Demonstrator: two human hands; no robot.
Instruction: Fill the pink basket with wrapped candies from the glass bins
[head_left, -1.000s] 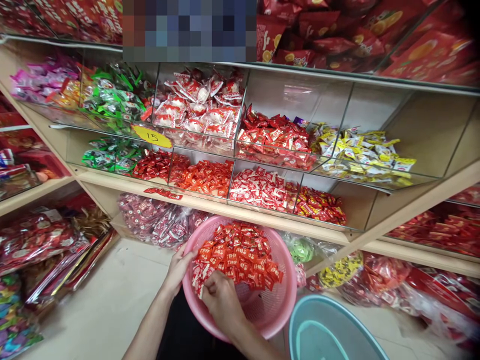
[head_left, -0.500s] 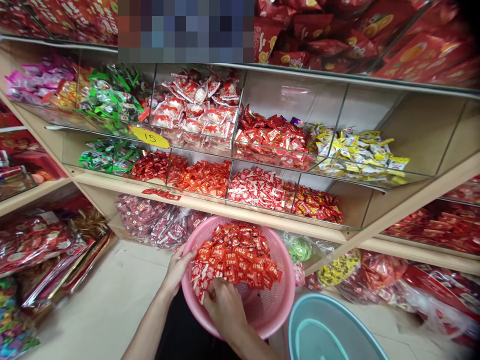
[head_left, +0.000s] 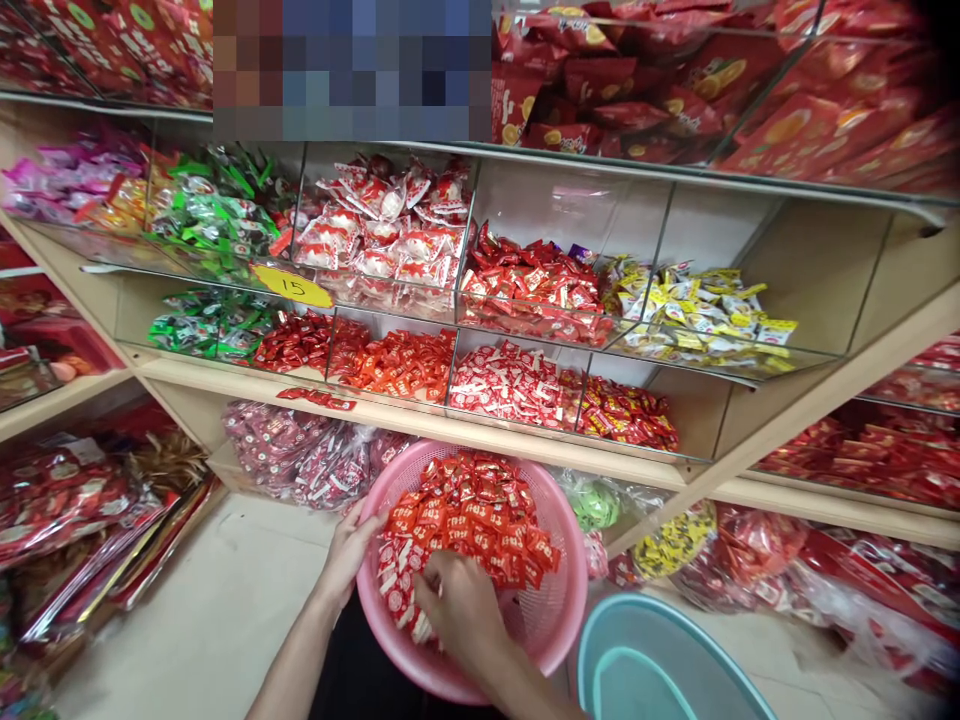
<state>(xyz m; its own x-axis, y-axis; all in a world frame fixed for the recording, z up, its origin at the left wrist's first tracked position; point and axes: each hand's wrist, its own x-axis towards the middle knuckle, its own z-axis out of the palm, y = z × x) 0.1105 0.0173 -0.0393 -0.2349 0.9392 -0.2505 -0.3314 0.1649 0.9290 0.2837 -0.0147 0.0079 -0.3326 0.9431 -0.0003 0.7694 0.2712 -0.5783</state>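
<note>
"Where are the red candies (head_left: 480, 500)?"

"In the pink basket (head_left: 574, 570), heaped toward its far side, with red-and-white candies (head_left: 396, 578) at the left."

"And the person's hands?"

"The left hand (head_left: 346, 552) grips the basket's left rim, its thumb lying over the edge. The right hand (head_left: 459, 602) is inside, its fingers bent close together beside the red-and-white candies. Whether they pinch one, the view doesn't tell."

"What is around the basket?"

"A teal basin (head_left: 675, 665) is just beside it, on the near right. Behind it, a wooden shelf (head_left: 420, 412) runs across, and clear dividers part the loose sweets above. A yellow label (head_left: 292, 287) reading 15 is on the left half, in front of the green-wrapped sweets (head_left: 217, 215)."

"Anything lower down?"

"Bagged sweets (head_left: 300, 455) lie under the shelf, left of the basket, and a bag of yellow sweets (head_left: 675, 540) is to its right."
</note>
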